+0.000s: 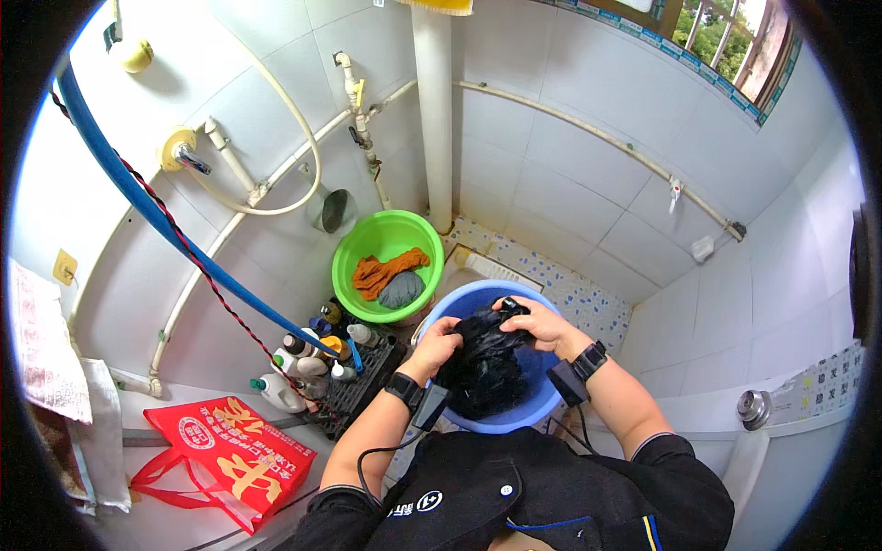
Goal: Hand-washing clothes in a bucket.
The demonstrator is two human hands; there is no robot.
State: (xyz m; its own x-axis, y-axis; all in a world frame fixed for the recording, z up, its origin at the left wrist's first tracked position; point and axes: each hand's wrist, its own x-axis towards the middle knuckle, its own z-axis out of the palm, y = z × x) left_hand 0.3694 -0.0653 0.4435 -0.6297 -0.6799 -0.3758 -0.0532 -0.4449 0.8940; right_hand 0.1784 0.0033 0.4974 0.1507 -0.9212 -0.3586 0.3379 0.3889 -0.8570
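Note:
A black wet-looking cloth (486,375) lies bunched in a blue plastic basin (510,423) right before me. My left hand (439,344) grips its upper left part at the basin's left side. With my right hand (534,324) I hold a fold of the same cloth near the basin's upper right rim. Each wrist wears a black strap with a small box and cable. Beyond the blue basin on the left, a green plastic basin (340,275) holds an orange cloth (389,270) and a grey cloth (402,289). The lower part of the black cloth hides the blue basin's bottom.
A black plastic rack (372,379) with several bottles stands at left, beside a red shopping bag (231,458). A squat toilet (503,267) lies partly behind the blue basin. A white vertical pipe (434,124) stands in the corner. A blue pole or hose (200,248) crosses the left side.

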